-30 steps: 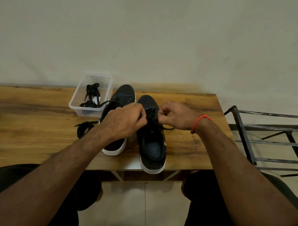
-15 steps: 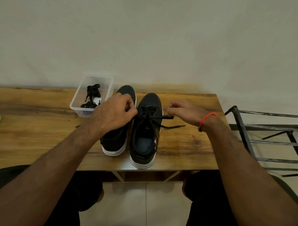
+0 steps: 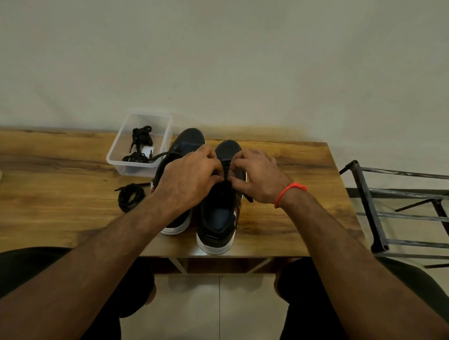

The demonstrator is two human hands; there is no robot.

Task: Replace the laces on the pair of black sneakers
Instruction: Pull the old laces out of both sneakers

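At the far left of the table (image 3: pixel 51 204) there is only a pale rounded edge of something I can't make out, then a clear tub (image 3: pixel 122 151) against the wall with black laces (image 3: pixel 140 147) bundled in it, and a coiled lace (image 3: pixel 131 196) lying loose in front of it. Next come the two sneakers, side by side with heels toward the person: the left shoe (image 3: pixel 187 142) is half hidden under the left hand (image 3: pixel 190 181), and the right shoe (image 3: pixel 218 220) sits just beside it, touching or nearly so. Both hands meet over the right shoe's eyelets. The left hand's fingers curl in toward the lacing, the right hand (image 3: pixel 256 177) mirrors it with thumb and fingertips drawn together, and each seems to be pinching lace, though the lace itself is mostly hidden between them; a dark end pokes out below the right palm. To do this well, I'd say keep both ends even, pull snug at each crossing, and steady the shoe so it doesn't slide. A metal rack (image 3: pixel 395 214) stands off to the right.
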